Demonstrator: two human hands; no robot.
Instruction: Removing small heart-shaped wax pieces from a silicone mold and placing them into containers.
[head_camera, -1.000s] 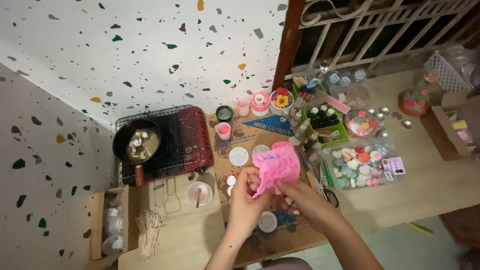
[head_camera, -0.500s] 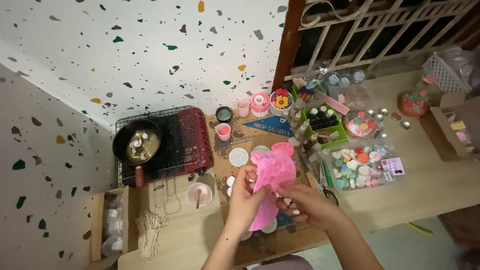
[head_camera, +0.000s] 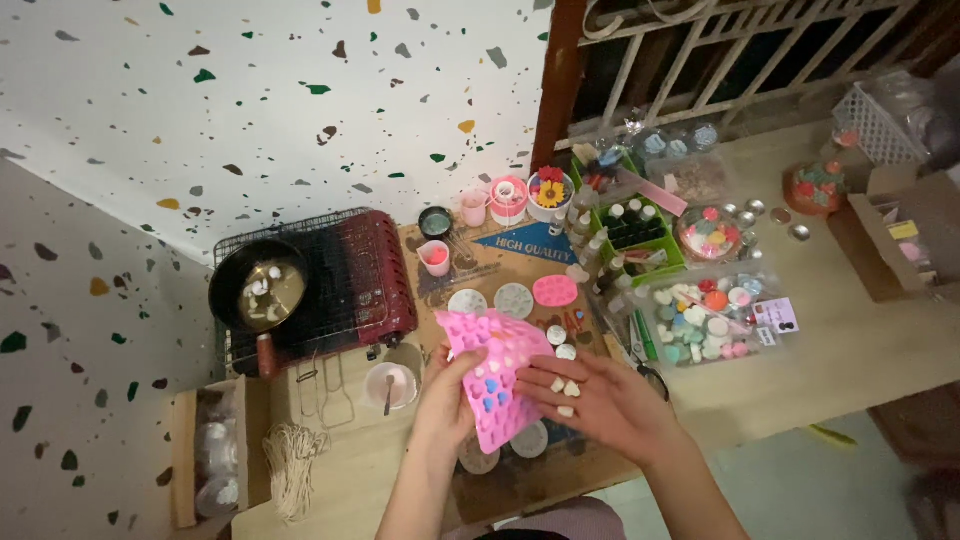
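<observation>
1. Silicone mould (head_camera: 494, 378): soft pink sheet, roughly rectangular, pocked with rows of small heart-shaped cavities; a few cavities look bluish. It hangs tilted above the cardboard mat (head_camera: 520, 258), its upper edge near the round moulds and its lower edge over a white disc.
2. Left hand (head_camera: 445, 398): holds the mould's left edge, thumb on the cavity face, remaining fingers curled behind it and hidden.
3. Right hand (head_camera: 600, 400): palm down beside the mould's right edge, fingers loosely spread and extended toward the sheet, fingertips touching or just at its rim; pale polished nails. Whether it pinches the sheet cannot be told.
4. Small pale wax pieces (head_camera: 562, 385): heart-like lumps lying just by the right fingertips.
5. Mat surface: brown corrugated card with blue print, carrying flat round moulds and a pink oval mould (head_camera: 555, 291).
6. Left of mat: red portable stove (head_camera: 370, 280) under a wire grill, black pan (head_camera: 262, 290) on it holding murky liquid with pale chunks.
7. Below stove: small bowl (head_camera: 392, 385) with a spoon, bundle of pale string wicks (head_camera: 295, 465).
8. Right of mat: green tray of little bottles (head_camera: 640, 235), clear box of coloured wax shapes (head_camera: 705, 320).
9. Tabletop (head_camera: 860, 350): light wood, matte.
</observation>
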